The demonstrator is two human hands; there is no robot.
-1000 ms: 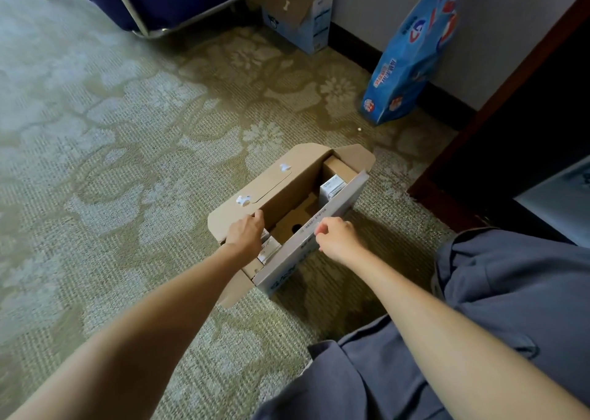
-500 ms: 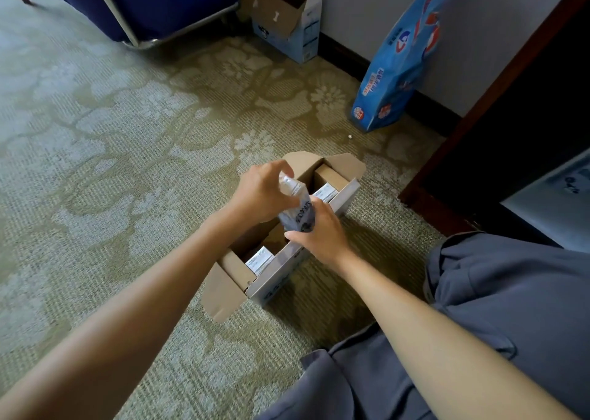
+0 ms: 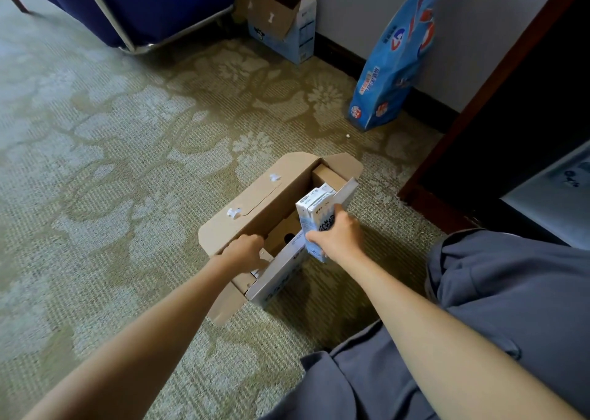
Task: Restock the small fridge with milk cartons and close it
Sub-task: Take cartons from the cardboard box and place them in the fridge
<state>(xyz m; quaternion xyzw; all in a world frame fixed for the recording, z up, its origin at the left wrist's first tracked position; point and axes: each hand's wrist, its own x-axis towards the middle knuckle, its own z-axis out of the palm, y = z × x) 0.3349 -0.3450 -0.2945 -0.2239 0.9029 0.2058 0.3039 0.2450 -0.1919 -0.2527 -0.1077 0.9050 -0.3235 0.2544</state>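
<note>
Early days, I'd judge: the right hand grips 1 milk carton upright over the open cardboard box. The left hand curls into the box's near end; whether it grasps anything, I cannot tell. Loading and closing the fridge remain.

Arms outstretched: left hand dips, fingers curled, into the near end of the cardboard box; right hand grips milk cartons above its right wall.
</note>
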